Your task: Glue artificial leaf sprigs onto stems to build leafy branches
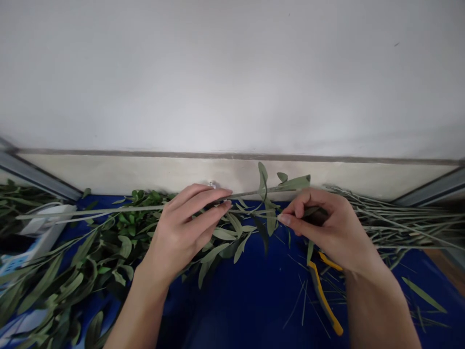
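Long leafy stems [250,195] run sideways in front of me, their bare ends reaching far to the left. My left hand [185,223] is closed around them, fingers pointing right. My right hand [319,220] pinches a thin leafy stem or leaf at the right end, thumb against forefinger; the palm side is partly hidden. Green leaves stand out between the two hands. Under my right hand lies a pair of pliers or cutters with yellow handles [325,300], its head hidden.
A heap of leafy branches [69,276] covers the left of the blue surface [232,300]. Bare thin stems [403,220] are piled at the right, with loose leaves and clippings below. A pale wall [232,87] rises behind, and a white-and-blue object [54,228] sits at the left.
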A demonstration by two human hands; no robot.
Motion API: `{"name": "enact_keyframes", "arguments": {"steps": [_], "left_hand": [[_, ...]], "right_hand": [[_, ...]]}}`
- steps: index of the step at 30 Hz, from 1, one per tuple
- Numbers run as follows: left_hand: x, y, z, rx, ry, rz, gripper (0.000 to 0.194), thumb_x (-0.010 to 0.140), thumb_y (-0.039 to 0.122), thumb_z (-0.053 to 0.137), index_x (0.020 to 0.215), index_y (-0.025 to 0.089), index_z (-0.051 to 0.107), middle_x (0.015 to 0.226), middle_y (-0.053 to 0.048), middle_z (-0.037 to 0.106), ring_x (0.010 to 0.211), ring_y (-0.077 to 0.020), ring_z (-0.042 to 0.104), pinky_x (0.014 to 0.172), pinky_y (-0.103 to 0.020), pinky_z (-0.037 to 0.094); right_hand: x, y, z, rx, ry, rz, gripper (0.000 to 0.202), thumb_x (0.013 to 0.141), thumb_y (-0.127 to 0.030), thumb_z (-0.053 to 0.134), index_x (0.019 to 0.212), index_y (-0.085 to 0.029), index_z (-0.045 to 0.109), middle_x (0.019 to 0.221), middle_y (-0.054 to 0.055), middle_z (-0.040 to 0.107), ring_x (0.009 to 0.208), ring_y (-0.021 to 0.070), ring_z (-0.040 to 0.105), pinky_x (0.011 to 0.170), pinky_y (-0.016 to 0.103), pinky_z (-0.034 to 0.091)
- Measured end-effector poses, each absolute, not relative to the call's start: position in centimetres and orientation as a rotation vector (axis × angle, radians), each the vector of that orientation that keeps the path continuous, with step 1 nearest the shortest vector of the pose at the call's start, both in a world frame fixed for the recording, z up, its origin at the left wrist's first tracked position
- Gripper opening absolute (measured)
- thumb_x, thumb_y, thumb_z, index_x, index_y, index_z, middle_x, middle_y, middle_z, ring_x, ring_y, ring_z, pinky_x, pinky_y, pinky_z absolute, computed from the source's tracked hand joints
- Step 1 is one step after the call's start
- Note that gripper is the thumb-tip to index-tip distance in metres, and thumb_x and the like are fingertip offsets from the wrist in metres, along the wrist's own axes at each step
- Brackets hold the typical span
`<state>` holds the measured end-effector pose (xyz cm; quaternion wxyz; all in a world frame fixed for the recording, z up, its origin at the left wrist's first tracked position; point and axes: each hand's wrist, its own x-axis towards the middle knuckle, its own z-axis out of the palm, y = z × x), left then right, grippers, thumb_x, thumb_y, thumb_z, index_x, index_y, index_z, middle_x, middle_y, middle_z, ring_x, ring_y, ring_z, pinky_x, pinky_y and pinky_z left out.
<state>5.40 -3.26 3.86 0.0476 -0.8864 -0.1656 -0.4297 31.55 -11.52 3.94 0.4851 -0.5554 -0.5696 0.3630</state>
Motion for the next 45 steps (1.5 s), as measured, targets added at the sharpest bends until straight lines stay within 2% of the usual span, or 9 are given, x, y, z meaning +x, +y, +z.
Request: {"name": "enact_keyframes", "arguments": {"steps": [4, 10, 18, 25, 34, 40, 45], "left_hand": [[5.2, -3.2, 4.1, -2.795, -0.579, -1.289, 0.021, 0.089, 0.002, 0.071, 0.099, 0.021, 0.071, 0.116, -0.009, 0.077, 0.101, -0.025, 0.071, 0.08, -0.044, 0.065], [4.9, -3.2, 4.4, -2.875, -0.679, -1.282, 0.026, 0.092, 0.001, 0.057, 0.095, 0.021, 0.073, 0.114, -0.007, 0.079, 0.102, -0.0253, 0.075, 0.085, -0.044, 0.066], [5.4, -3.6, 4.7, -2.842, -0.676, -1.322, 0.016, 0.092, 0.006, 0.07, 0.095, 0.021, 0.073, 0.11, -0.007, 0.078, 0.093, -0.023, 0.074, 0.077, -0.04, 0.064], [6.1, -3.9, 4.5, -2.765, -0.614, -1.39, 0.021, 0.089, 0.001, 0.072, 0.092, 0.022, 0.068, 0.108, -0.007, 0.076, 0.092, -0.0211, 0.069, 0.072, -0.04, 0.062], [6.2, -3.7, 4.1, -2.715, -0.555, -1.295, 0.023, 0.087, -0.001, 0.072, 0.092, 0.021, 0.067, 0.11, -0.008, 0.076, 0.094, -0.0229, 0.069, 0.07, -0.04, 0.062], [6.1, -3.6, 4.2, -2.671, -0.496, -1.307, 0.024, 0.086, -0.002, 0.073, 0.094, 0.02, 0.067, 0.11, -0.009, 0.076, 0.091, -0.0219, 0.068, 0.069, -0.039, 0.062], [6.0, -3.7, 4.4, -2.696, -0.527, -1.312, 0.021, 0.088, 0.001, 0.072, 0.092, 0.021, 0.067, 0.108, -0.006, 0.077, 0.088, -0.0202, 0.068, 0.067, -0.037, 0.062]], "right_hand": [[31.7, -11.8, 3.8, -1.278, -1.532, 0.726, 0.025, 0.09, -0.022, 0.077, 0.075, -0.023, 0.057, 0.082, 0.003, 0.076, 0.08, 0.0167, 0.072, 0.066, 0.025, 0.055], [31.3, -12.1, 3.8, -1.139, -1.618, 0.544, 0.026, 0.09, -0.012, 0.074, 0.076, -0.024, 0.056, 0.084, 0.001, 0.077, 0.079, 0.016, 0.073, 0.07, 0.027, 0.055], [31.2, -12.2, 4.1, -1.205, -1.636, 0.428, 0.026, 0.091, -0.01, 0.07, 0.075, -0.024, 0.056, 0.085, 0.002, 0.077, 0.078, 0.0171, 0.072, 0.07, 0.03, 0.053], [31.6, -12.0, 3.8, -1.294, -1.538, 0.514, 0.024, 0.091, -0.018, 0.072, 0.075, -0.024, 0.056, 0.083, 0.004, 0.077, 0.079, 0.0196, 0.073, 0.066, 0.029, 0.054], [31.5, -11.6, 3.7, -1.339, -1.47, 0.672, 0.025, 0.09, -0.024, 0.075, 0.075, -0.022, 0.056, 0.082, 0.004, 0.075, 0.075, 0.0178, 0.071, 0.061, 0.026, 0.053], [31.6, -10.9, 3.0, -1.291, -1.397, 0.766, 0.03, 0.089, -0.026, 0.078, 0.072, -0.021, 0.053, 0.08, 0.003, 0.073, 0.059, 0.0122, 0.061, 0.053, 0.024, 0.049], [31.7, -11.0, 3.0, -1.269, -1.384, 0.836, 0.031, 0.086, -0.026, 0.081, 0.073, -0.022, 0.053, 0.08, 0.004, 0.073, 0.06, 0.0128, 0.059, 0.054, 0.026, 0.049]]}}
